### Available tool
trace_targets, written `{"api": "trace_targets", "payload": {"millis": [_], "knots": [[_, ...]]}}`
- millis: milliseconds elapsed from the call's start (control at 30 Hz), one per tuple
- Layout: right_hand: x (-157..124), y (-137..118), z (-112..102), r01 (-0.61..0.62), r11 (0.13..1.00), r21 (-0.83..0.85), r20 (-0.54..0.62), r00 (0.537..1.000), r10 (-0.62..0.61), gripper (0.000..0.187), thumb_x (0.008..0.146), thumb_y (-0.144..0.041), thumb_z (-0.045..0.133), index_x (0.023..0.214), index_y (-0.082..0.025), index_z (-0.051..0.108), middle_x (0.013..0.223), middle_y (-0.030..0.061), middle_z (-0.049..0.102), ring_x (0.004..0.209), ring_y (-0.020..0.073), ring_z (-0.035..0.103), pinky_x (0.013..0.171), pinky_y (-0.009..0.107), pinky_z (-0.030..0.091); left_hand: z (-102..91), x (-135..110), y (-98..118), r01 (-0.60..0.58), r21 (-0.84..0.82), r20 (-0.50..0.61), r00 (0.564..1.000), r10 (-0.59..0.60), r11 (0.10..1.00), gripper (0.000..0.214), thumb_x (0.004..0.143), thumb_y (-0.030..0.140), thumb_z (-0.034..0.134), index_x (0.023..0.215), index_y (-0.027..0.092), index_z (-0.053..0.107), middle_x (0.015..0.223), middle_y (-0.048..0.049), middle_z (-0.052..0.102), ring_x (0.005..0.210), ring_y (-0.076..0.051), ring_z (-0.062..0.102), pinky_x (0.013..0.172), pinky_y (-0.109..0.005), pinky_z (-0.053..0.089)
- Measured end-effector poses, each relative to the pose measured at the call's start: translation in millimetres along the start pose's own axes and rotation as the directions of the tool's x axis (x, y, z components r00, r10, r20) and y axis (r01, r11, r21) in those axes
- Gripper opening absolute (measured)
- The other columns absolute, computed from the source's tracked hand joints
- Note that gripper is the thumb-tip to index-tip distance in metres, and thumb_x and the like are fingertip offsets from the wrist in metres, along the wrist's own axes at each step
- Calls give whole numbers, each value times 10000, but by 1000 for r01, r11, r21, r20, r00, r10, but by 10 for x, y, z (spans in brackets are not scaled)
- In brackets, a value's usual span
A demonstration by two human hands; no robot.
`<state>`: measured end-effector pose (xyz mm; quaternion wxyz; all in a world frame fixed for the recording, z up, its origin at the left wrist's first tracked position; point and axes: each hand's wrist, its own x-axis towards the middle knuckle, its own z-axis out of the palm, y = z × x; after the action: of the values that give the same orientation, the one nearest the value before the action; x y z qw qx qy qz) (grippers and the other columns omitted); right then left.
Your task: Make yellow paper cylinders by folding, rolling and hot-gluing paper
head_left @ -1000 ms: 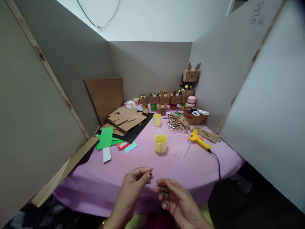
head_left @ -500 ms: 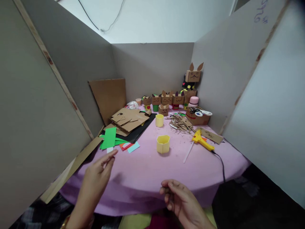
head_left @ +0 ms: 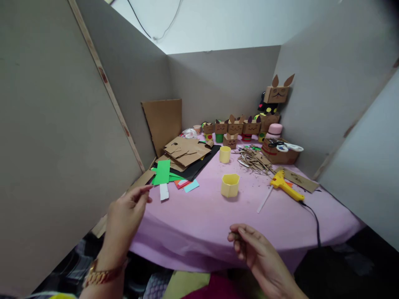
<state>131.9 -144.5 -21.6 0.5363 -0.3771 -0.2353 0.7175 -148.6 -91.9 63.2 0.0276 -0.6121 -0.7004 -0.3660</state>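
Note:
My left hand reaches out over the left edge of the pink-covered table, fingers stretched forward and nothing in them. Its fingertips stop just short of a white paper strip and green paper sheets. A gold watch is on that wrist. My right hand hovers at the table's near edge with fingers curled; a small dark bit shows between thumb and fingers, too small to name. A yellow paper cup stands mid-table beyond both hands.
A second yellow cup, a pile of cut cardboard on black paper, cardboard scraps, a yellow glue gun with its cord, and a box with scissors. Cardboard animal figures line the back. Grey partition boards enclose three sides.
My left hand left the right hand and swung out to the left toward the paper pieces. The view shifted left. My right hand stayed curled near the table edge.

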Motion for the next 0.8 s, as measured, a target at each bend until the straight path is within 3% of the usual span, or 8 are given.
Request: {"api": "trace_targets", "payload": {"millis": [67,133,233,367,500,600,667,800], "knots": [[53,-79,7,69,994,-80,-5,998,-70,272,665,-353,749,832,-151,675,713,34,661,533,80,470,476,179,341,172,-12,71,-39,-106,50,998,44,994,353,818,365,434,1021,176,652,716,-43,718,637,-213,651,557,-281,444],[132,-190,12,173,969,-174,-15,984,-178,286,678,-355,736,875,-159,667,740,34,666,548,91,465,498,197,343,381,-36,184,-126,-171,105,984,145,977,327,821,359,447,1005,191,659,864,-58,725,763,-206,663,629,-276,474],[271,-363,5,307,909,-281,-23,945,-326,312,662,-352,743,895,-163,657,766,37,671,554,105,460,506,216,340,722,-70,443,-226,-243,166,948,270,943,324,862,344,417,1005,176,653,738,-52,723,650,-189,669,606,-293,503],[404,-424,-26,352,892,-284,-19,928,-372,299,676,-359,728,889,-164,651,770,35,667,542,106,461,495,216,335,1166,-30,851,-445,-314,169,843,511,839,305,807,263,550,1101,214,614,1253,-96,589,1167,-229,493,971,-408,379],[443,-314,-74,318,906,-279,-34,940,-341,298,667,-367,732,870,-165,654,742,23,658,534,102,475,498,210,349,1503,96,1128,-559,-330,201,746,635,761,286,765,208,614,1048,232,651,1321,-104,534,1266,-282,373,1003,-529,296],[449,-316,-156,338,880,-334,-69,922,-381,291,690,-368,710,892,-169,646,772,34,658,572,118,500,524,224,375,1570,135,1181,-606,-336,237,686,688,721,157,802,194,573,820,256,715,1213,-82,627,1231,-300,421,979,-600,267],[442,-386,-232,397,810,-433,-93,873,-478,278,728,-360,676,937,-180,637,850,53,654,659,147,532,577,249,406,1509,106,1159,-627,-349,250,654,714,697,150,808,225,576,777,271,716,1189,-63,646,1226,-302,427,977,-622,242],[359,-555,-327,531,452,-717,57,691,-721,365,774,-320,634,1127,-242,589,1189,95,526,1003,242,508,791,348,421,1246,-38,1098,-640,-376,277,613,740,670,120,787,275,607,739,289,717,1216,-64,627,1245,-328,393,969,-660,206]]}}
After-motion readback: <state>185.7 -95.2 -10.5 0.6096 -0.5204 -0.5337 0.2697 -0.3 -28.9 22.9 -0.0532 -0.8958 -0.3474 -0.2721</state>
